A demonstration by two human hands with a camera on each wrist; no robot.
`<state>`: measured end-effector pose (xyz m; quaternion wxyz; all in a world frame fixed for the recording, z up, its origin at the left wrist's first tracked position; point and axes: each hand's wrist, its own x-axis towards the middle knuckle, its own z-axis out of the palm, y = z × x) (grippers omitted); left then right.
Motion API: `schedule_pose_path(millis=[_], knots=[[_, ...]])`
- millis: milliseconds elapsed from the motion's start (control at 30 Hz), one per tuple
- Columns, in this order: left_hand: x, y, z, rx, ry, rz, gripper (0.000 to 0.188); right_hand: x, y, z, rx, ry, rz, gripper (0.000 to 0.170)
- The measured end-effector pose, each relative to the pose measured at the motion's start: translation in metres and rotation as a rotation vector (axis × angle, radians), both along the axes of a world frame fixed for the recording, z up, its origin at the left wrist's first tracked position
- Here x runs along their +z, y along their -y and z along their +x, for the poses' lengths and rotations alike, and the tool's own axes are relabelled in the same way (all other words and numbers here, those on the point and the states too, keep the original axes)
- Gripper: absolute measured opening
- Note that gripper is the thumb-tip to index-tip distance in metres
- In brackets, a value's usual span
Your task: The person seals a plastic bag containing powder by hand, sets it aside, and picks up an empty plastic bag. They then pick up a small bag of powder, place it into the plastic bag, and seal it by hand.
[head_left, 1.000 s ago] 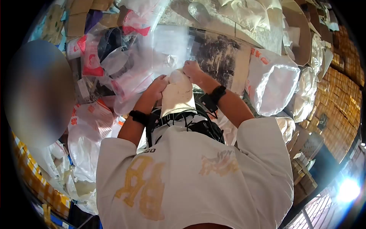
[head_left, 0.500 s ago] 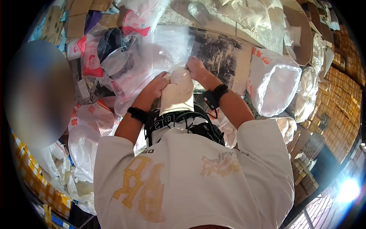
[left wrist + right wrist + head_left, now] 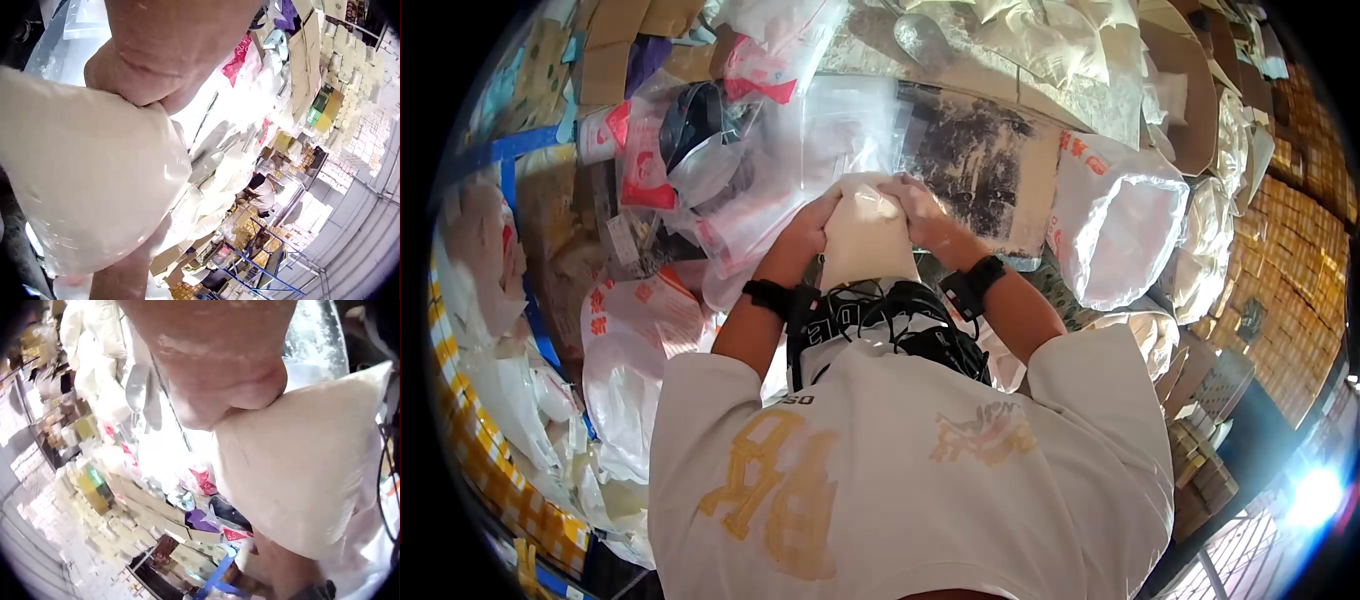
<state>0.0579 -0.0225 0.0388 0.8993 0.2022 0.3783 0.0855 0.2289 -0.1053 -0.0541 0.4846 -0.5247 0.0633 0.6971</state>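
Observation:
A plastic bag filled with pale cream powder [image 3: 865, 235] hangs upright before the person's waist in the head view. My left hand [image 3: 812, 222] grips its upper left side, and my right hand [image 3: 925, 215] grips the upper right. The bag's top lies folded between the two hands. In the left wrist view, curled left fingers [image 3: 144, 81] press on the edge of the plump bag [image 3: 94, 175]. The right wrist view has powder-dusted right fingers [image 3: 231, 394] against the bag's [image 3: 300, 462] other top edge.
Ahead lie clear plastic bags [image 3: 850, 110] and a dark, powder-streaked board [image 3: 975, 150]. A metal scoop [image 3: 923, 40] rests on the powdery surface behind. An open plastic-lined sack [image 3: 1125, 240] stands right; red-printed packages [image 3: 645, 175] and another sack [image 3: 640, 320] are left.
My right hand has come down and inward onto the bag's upper right side. The bag's rounded top has flattened and folded over. The large blurred shape at the left has left the view.

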Motion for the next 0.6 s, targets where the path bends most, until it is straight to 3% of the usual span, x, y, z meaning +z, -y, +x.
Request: schedule_pose_path(millis=[33, 67, 100, 200, 233, 300, 367, 467, 567, 600], knots=[[-0.009, -0.001, 0.001, 0.032, -0.002, -0.124, 0.036, -0.010, 0.004, 0.000, -0.028, -0.039, -0.034, 0.018], [-0.061, -0.003, -0.003, 0.054, 0.068, -0.368, 0.037, -0.020, 0.007, 0.000, -0.056, -0.079, -0.067, 0.019], [-0.097, 0.000, -0.006, 0.076, 0.138, -0.613, 0.039, -0.032, 0.011, 0.000, 0.023, 0.057, 0.064, 0.017], [-0.121, 0.012, -0.004, 0.277, 0.024, -0.284, 0.040, -0.072, 0.021, 0.003, 0.255, 0.472, 0.461, 0.011], [-0.105, 0.008, -0.003, 0.316, -0.023, -0.313, 0.037, -0.071, 0.020, 0.003, 0.332, 0.611, 0.589, 0.009], [-0.075, 0.002, -0.004, 0.387, -0.120, -0.375, 0.031, -0.061, 0.017, 0.001, 0.302, 0.551, 0.409, 0.006], [-0.095, 0.005, -0.006, 0.406, -0.141, -0.401, 0.032, 0.013, -0.013, -0.005, 0.086, 0.138, -0.184, 0.005], [-0.128, 0.013, -0.010, 0.388, -0.173, -0.384, 0.030, 0.001, -0.012, -0.008, -0.029, 0.083, -0.297, 0.012], [-0.151, 0.013, -0.013, 0.360, -0.286, -0.377, 0.028, -0.007, -0.009, -0.004, -0.073, -0.162, -0.230, 0.015], [-0.157, 0.011, -0.014, 0.352, -0.337, -0.380, 0.027, 0.006, -0.005, -0.002, 0.248, 0.280, 0.007, 0.017]])
